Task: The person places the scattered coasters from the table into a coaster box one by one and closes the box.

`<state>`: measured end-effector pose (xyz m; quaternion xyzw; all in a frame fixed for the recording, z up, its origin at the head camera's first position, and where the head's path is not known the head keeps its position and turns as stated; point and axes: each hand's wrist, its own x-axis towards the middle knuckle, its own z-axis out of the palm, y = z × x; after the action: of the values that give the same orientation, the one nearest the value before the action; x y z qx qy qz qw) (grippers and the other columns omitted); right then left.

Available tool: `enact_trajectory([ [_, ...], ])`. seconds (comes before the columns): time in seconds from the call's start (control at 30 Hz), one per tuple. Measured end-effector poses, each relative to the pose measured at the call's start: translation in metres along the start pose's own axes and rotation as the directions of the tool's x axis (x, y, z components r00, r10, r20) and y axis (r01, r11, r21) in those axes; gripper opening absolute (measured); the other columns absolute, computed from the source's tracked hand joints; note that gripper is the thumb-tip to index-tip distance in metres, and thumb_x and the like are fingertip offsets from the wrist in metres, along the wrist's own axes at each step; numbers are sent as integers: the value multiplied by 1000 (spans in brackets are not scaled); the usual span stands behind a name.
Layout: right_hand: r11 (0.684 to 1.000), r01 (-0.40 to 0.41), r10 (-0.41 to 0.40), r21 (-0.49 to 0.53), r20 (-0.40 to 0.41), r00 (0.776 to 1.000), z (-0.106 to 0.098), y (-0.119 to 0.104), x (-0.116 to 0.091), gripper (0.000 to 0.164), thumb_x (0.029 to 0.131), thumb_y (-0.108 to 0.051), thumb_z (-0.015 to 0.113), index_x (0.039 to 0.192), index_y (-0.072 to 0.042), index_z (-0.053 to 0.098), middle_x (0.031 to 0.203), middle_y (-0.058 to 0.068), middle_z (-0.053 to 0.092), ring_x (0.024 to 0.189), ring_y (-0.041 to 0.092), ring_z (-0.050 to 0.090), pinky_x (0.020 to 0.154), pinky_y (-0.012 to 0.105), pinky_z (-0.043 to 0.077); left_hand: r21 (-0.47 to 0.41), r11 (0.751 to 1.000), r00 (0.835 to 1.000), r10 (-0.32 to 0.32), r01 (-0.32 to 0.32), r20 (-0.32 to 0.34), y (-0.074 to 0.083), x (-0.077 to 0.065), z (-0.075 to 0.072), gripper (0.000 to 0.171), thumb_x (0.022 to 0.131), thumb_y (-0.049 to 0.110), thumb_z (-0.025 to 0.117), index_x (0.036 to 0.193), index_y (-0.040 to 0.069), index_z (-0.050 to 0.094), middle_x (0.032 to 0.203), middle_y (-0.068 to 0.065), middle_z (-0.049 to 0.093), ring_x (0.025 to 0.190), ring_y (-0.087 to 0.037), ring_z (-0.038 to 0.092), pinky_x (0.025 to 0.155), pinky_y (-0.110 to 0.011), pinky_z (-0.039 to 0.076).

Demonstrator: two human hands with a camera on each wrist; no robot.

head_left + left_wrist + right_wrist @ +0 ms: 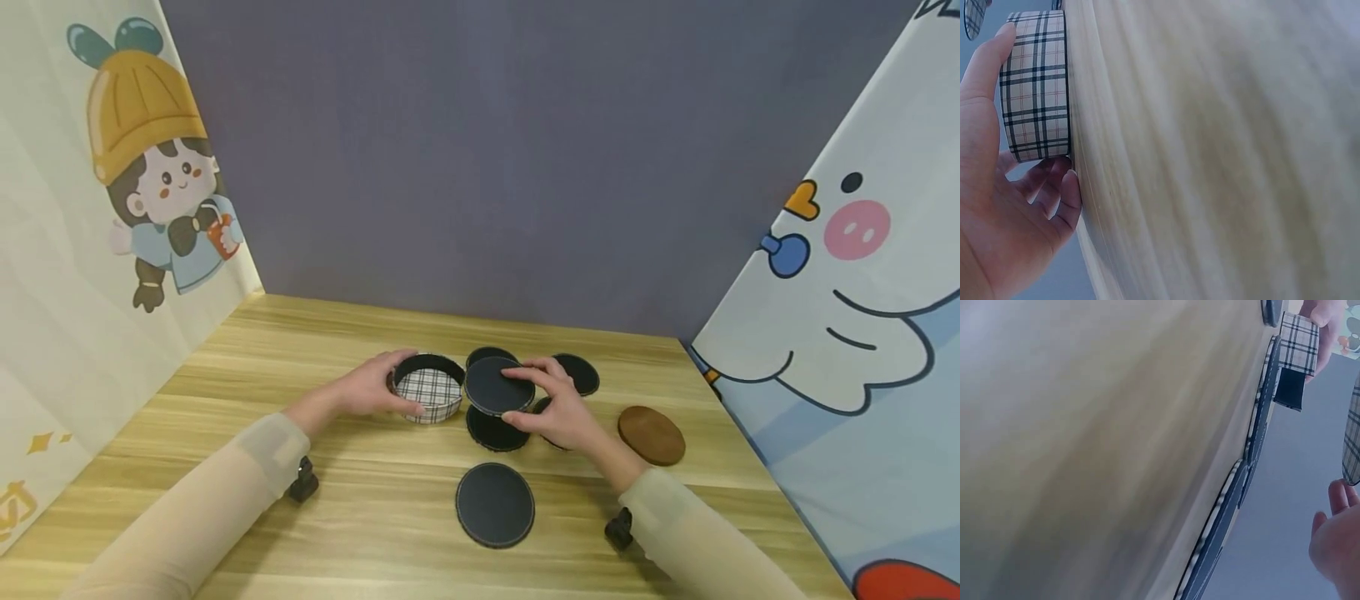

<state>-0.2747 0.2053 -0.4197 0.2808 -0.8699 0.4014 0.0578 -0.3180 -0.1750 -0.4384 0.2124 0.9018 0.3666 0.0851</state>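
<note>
On the wooden table stands a round, open-topped coaster holder with plaid outside and floor and a dark inner wall. My left hand grips it from the left, thumb on the near side; in the left wrist view the plaid wall sits between thumb and fingers. Just right of the holder, my right hand pinches a round black coaster by its edge. In the right wrist view this coaster's plaid underside shows above the table, well clear of the coasters lying there.
Several black coasters lie beneath and around my right hand, including a back-right coaster and one under the held coaster. A lone black coaster lies nearer me. Farther right is a brown round disc. A grey panel stands behind the table.
</note>
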Motion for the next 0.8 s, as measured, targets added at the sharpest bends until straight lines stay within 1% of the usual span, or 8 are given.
enact_trajectory([
  [0.17, 1000, -21, 21, 3, 16, 1000, 7, -2, 13, 60, 92, -33, 91, 148, -32, 69, 162, 15, 46, 154, 42, 38, 125, 82, 8, -5, 1000, 1000, 3, -3, 2, -1, 1, 0, 124, 80, 57, 96, 174, 11, 28, 168, -27, 43, 150, -49, 47, 124, -70, 39],
  [0.3, 1000, -14, 14, 11, 25, 1000, 13, -5, 23, 60, 93, -32, 90, 149, -31, 69, 165, 18, 44, 155, 41, 37, 126, 82, 5, -6, 1000, 1000, 11, -11, 3, -1, 1, -1, 124, 80, 56, 96, 174, 10, 28, 167, -26, 44, 149, -48, 48, 124, -69, 40],
  [0.43, 1000, -6, 5, 23, 32, 999, 17, -10, 32, 60, 93, -31, 90, 149, -29, 69, 166, 17, 42, 157, 43, 35, 127, 82, 1, -13, 1000, 1000, 13, -13, 5, -1, 1, -1, 124, 81, 55, 96, 174, 10, 28, 167, -27, 44, 148, -46, 49, 125, -67, 40],
  [0.6, 1000, 8, -8, 6, 42, 999, 24, -11, 40, 59, 93, -32, 90, 149, -29, 70, 166, 16, 43, 156, 43, 36, 126, 79, 15, -12, 1000, 1000, 17, -17, 8, 0, 0, -1, 124, 81, 55, 95, 174, 9, 27, 166, -27, 45, 149, -47, 49, 125, -68, 40],
  [0.67, 1000, 18, -17, -15, 44, 999, 26, -11, 43, 59, 93, -34, 90, 148, -30, 70, 166, 16, 45, 154, 43, 38, 123, 77, 24, -15, 1000, 1000, 18, -18, 10, 1, 0, -1, 124, 81, 55, 95, 174, 9, 27, 166, -27, 46, 149, -47, 49, 125, -68, 39],
  [0.8, 999, 24, -22, -45, 51, 998, 30, -9, 48, 60, 93, -37, 90, 149, -32, 70, 165, 14, 46, 154, 41, 40, 121, 74, 28, -35, 999, 1000, 20, -19, 13, 2, 0, -2, 123, 82, 53, 95, 174, 8, 28, 165, -25, 47, 148, -45, 49, 126, -66, 39],
])
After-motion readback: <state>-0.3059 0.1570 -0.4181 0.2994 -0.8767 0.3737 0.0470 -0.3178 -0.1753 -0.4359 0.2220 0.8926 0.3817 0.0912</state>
